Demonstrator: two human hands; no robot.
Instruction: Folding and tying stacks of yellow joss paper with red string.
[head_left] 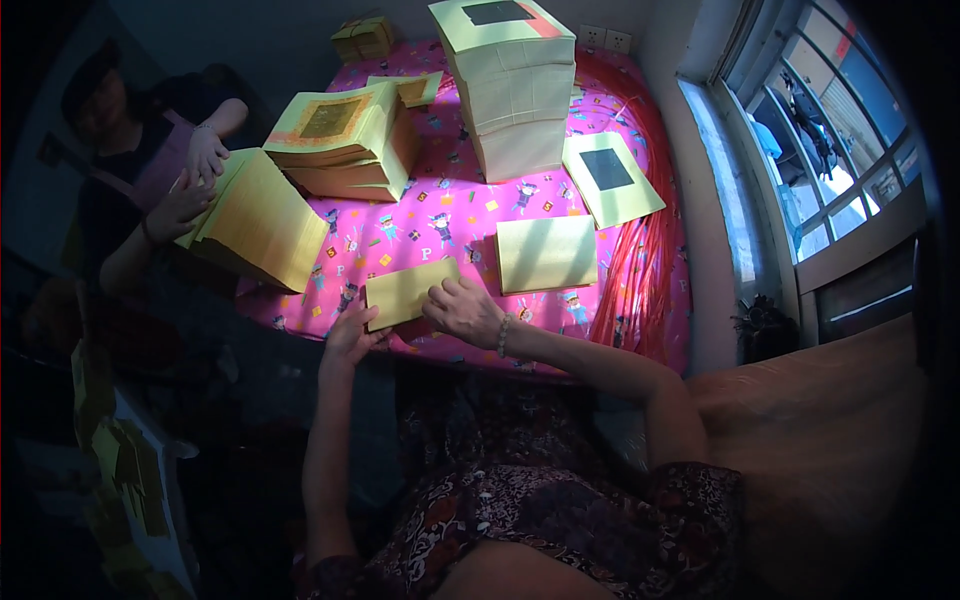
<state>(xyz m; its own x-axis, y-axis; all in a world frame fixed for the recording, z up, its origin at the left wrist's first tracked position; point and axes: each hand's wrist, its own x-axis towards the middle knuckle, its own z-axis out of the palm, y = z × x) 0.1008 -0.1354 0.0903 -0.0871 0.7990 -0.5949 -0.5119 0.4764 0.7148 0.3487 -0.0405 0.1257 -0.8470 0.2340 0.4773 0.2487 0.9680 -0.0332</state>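
Note:
A small rectangle of yellow paper (pixel 405 290), seemingly a thin stack or a folded sheet, lies near the front edge of the pink table. My left hand (pixel 354 334) grips its near left corner, thumb along the edge. At its right end, my right hand (pixel 464 312) has curled fingers pinching the paper; the fingertips are partly hidden. A bracelet of beads circles my right wrist. Just to the right of that hand sits a neat low stack of yellow paper (pixel 546 254), apart from the piece I hold.
A tall paper block (pixel 520 100), an orange-marked stack (pixel 335 130) and a dark-squared sheet (pixel 610 175) stand farther back. Red strands (pixel 640 270) run down the right side, beside the window. At left, a co-worker's hands (pixel 195 185) rest by a large yellow stack (pixel 255 220).

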